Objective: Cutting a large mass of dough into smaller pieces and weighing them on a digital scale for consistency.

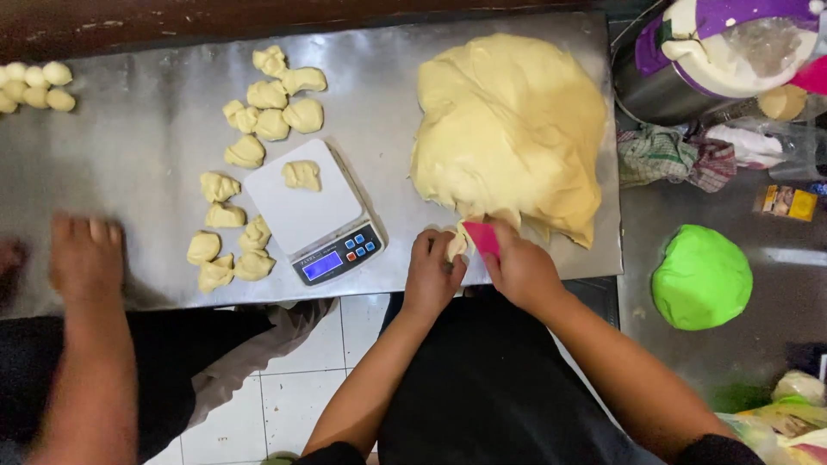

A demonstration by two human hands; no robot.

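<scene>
Pale yellow dough piece (457, 244) sits pinched in the left hand (433, 274) at the near edge of the big dough mound (508, 129). Beside it, the right hand (523, 271) grips a pink scraper (483, 238). Left of the mound stands a scale (312, 211) on the steel tabletop (146, 146).

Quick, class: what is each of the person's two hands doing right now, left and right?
Left hand: closed around a small dough piece at the big dough mass.
Right hand: closed on a pink scraper, its edge against the dough.
</scene>
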